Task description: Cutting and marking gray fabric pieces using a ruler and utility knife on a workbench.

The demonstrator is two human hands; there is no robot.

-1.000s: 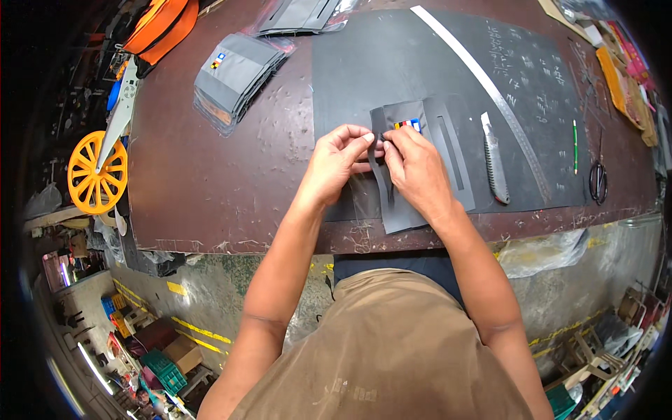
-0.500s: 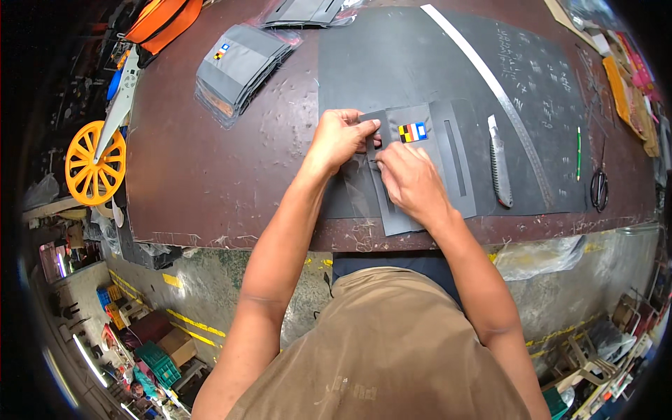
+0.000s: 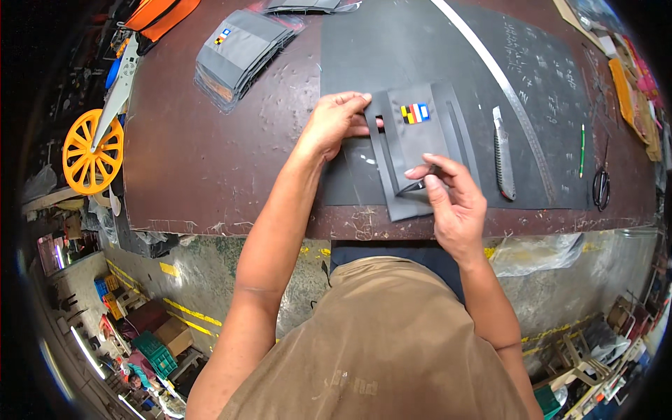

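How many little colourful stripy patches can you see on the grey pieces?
2. One patch is on the grey piece under both hands; another patch tops the grey stack at upper left. More may be hidden in that stack.

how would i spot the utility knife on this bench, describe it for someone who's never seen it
Start at the large dark cutting mat on the brown workbench. Right of the grey fabric piece with the coloured patch lies a slim grey utility knife. Unlike the long metal ruler beside it, it is short and ridged.
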